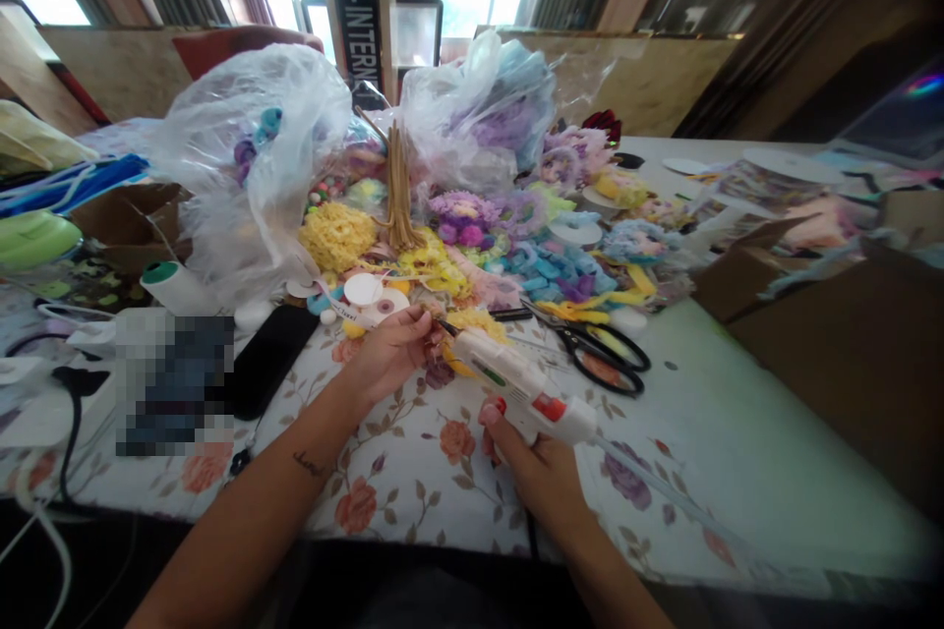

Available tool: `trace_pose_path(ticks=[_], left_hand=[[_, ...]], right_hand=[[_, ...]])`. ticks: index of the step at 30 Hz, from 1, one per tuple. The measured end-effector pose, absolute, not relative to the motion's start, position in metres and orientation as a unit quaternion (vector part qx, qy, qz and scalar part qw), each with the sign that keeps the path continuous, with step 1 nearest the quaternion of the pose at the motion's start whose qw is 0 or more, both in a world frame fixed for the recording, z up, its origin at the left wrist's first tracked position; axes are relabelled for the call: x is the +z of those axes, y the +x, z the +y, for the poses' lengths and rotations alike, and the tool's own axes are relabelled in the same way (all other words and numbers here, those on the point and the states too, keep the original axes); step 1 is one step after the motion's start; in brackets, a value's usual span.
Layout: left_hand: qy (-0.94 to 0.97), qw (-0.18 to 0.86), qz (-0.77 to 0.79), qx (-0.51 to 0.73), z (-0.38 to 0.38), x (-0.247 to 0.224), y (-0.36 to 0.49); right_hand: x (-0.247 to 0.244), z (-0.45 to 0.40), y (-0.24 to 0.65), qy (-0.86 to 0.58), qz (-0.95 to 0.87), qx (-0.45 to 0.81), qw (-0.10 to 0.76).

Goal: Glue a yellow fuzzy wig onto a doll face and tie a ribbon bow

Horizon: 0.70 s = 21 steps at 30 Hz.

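Note:
My right hand [529,460] is wrapped round the handle of a white hot glue gun [508,375] with red and green parts. Its dark nozzle points up and left, and a long translucent glue stick [656,484] trails from its back end. Right at the nozzle tip, the fingers of my left hand [390,352] are pinched together. Whatever they hold is too small and hidden to make out. Fluffy yellow material [478,322] lies just behind the nozzle. White paper discs [386,303] and a printed ribbon [345,311] are beyond my left fingers.
Black-handled scissors [605,354] lie right of the glue gun. Behind are colourful fuzzy pieces [560,265], a bundle of tan sticks [399,187] and plastic bags [258,147]. A black phone [272,362] and white thread spool [184,290] are left; a cardboard box [833,344] stands right.

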<state>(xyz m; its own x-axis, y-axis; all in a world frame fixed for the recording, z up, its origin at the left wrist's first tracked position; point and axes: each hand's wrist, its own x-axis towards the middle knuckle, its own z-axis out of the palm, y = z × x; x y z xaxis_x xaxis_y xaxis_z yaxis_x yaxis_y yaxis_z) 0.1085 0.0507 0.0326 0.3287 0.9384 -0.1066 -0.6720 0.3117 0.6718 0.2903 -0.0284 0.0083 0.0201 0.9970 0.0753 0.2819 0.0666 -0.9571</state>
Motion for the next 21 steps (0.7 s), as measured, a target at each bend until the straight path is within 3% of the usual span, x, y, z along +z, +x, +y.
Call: trace_pose_path(ticks=[21], left_hand=[[0.204, 0.779, 0.190, 0.562, 0.0521, 0.0395, 0.1020]], right_hand=[[0.0176, -0.0281, 0.2912, -0.560, -0.558, 0.455, 0.410]])
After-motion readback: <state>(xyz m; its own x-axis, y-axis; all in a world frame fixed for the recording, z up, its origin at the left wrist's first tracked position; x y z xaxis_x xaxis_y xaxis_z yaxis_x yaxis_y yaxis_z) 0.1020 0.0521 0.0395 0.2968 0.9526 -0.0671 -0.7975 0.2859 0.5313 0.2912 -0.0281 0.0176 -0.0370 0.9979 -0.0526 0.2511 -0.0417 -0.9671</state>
